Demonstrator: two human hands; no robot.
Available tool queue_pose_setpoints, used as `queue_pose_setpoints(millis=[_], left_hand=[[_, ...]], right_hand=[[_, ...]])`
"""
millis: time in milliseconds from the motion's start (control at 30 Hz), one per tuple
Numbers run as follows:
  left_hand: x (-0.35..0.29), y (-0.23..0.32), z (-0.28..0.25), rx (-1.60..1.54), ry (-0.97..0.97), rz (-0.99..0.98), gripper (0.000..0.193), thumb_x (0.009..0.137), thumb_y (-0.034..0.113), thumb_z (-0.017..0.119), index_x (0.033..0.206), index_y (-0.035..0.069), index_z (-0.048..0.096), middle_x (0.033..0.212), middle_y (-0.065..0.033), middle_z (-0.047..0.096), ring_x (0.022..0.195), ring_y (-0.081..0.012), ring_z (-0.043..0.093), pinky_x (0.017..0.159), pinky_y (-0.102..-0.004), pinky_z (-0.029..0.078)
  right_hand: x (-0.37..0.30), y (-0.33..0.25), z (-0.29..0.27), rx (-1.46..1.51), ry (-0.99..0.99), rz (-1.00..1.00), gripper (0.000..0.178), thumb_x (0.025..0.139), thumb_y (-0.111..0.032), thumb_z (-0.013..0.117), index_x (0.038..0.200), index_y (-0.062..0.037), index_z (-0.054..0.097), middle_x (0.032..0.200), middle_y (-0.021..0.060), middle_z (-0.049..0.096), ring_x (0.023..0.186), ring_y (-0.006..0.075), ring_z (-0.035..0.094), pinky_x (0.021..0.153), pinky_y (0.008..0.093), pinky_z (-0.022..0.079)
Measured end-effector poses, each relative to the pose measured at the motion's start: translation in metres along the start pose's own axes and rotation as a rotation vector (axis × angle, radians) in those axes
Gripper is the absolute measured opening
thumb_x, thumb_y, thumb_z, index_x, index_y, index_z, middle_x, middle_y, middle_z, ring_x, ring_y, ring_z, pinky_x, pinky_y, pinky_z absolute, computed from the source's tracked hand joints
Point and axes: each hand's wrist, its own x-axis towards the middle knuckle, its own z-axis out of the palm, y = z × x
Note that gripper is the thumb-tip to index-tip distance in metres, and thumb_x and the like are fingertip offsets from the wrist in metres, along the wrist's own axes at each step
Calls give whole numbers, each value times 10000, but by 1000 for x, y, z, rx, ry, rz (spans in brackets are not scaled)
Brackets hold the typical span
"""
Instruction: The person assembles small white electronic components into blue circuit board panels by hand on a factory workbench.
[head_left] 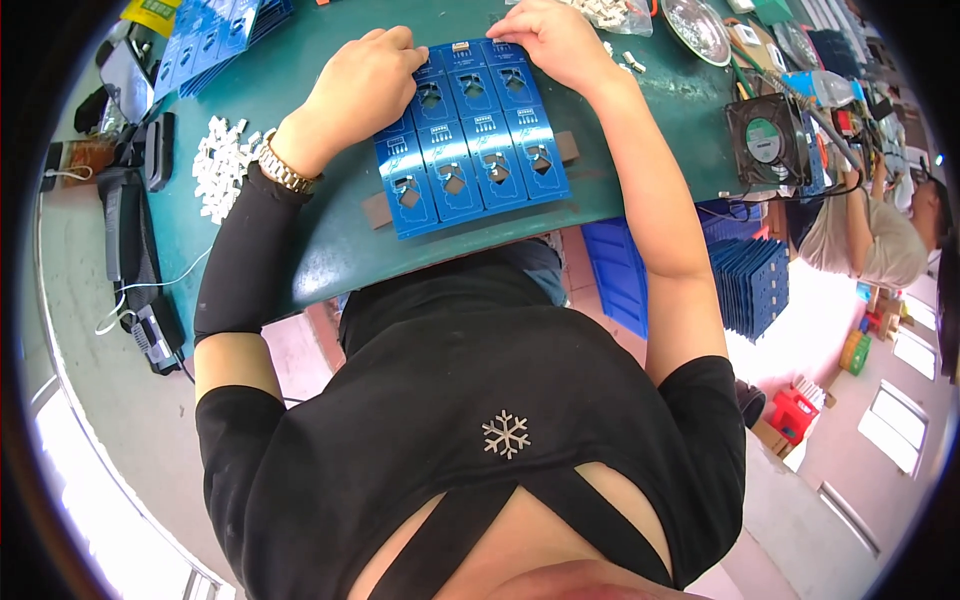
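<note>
While the left hand (365,88) lies over the board's far left corner, the right hand (560,42) reaches to its far right corner. The board (470,138), blue with 2 rows of cutouts, lies flat on the green surface (330,245) in front of the person, with 2 brown strips (378,211) showing at its sides. The left fingers (408,42) are curled, and I cannot tell whether they grip the edge. The right fingers (505,28) are drawn close together at the tips; whether they pinch a part is too small to tell. A white connector (460,46) sits at the far edge, between the hands. Loose connectors (222,172) are heaped near the left forearm; a fan (768,140) stands right of the right forearm, with a metal dish (697,32) beyond it.
</note>
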Motion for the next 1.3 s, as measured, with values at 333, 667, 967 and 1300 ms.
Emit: queue_pose_setpoints(millis=[333,667,967,1300], left_hand=[[4,0,1,-61,45,-57,156,853,57,563,973,37,660,911,-106,619,884,-301,613,775,-399,511],[5,-7,-5,-8,6,-53,117,848,74,575,934,40,647,916,-101,625,868,-309,614,768,-412,506],[-22,-20,-91,60,-33,-152,235,887,164,617,1071,23,653,1018,-150,644,942,-320,634,811,-405,509],[-99,-13,-77,-48,-23,-589,124,867,138,619,918,53,694,868,-118,662,835,-324,643,744,-393,509]], right_hand=[[-2,16,14,38,-20,50,132,851,-78,671,965,-56,733,907,84,705,866,227,675,791,317,537],[1,12,10,-8,-53,-56,128,841,-45,666,955,-42,723,903,80,696,867,236,668,793,322,531],[1,17,9,-19,-37,-75,119,837,-44,673,943,-53,726,891,68,684,878,233,658,787,320,525],[-4,-3,6,-2,-96,27,125,805,-48,684,913,-71,741,822,74,667,789,224,664,732,320,520]])
